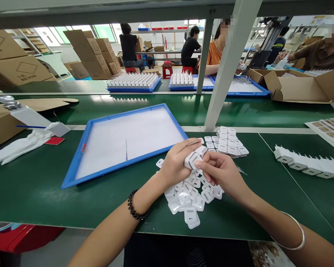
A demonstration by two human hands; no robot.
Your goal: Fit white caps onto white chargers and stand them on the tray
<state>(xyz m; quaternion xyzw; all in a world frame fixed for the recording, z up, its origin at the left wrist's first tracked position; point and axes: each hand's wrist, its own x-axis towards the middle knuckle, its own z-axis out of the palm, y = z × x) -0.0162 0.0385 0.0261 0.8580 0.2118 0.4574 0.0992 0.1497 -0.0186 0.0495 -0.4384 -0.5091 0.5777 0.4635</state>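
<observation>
Over the middle of the green bench, my left hand (174, 161) is wrapped round a white charger (193, 159) with rounded corners and dark print on its face. My right hand (225, 172) closes on the same charger from the right, thumb pressed to its front. Whether a separate film or cover lies under that thumb I cannot make out. Beneath both hands spreads a loose pile of white square covers (185, 198), several in glossy film. Just behind my hands, printed white square sheets (228, 141) lie stacked.
A blue-rimmed tray (98, 174) lies left of my hands. A row of white chargers (308, 163) with upward pins stands at the right. White gloves (25, 146) lie at far left. A slanted post (225, 63) rises behind the bench; co-workers sit beyond.
</observation>
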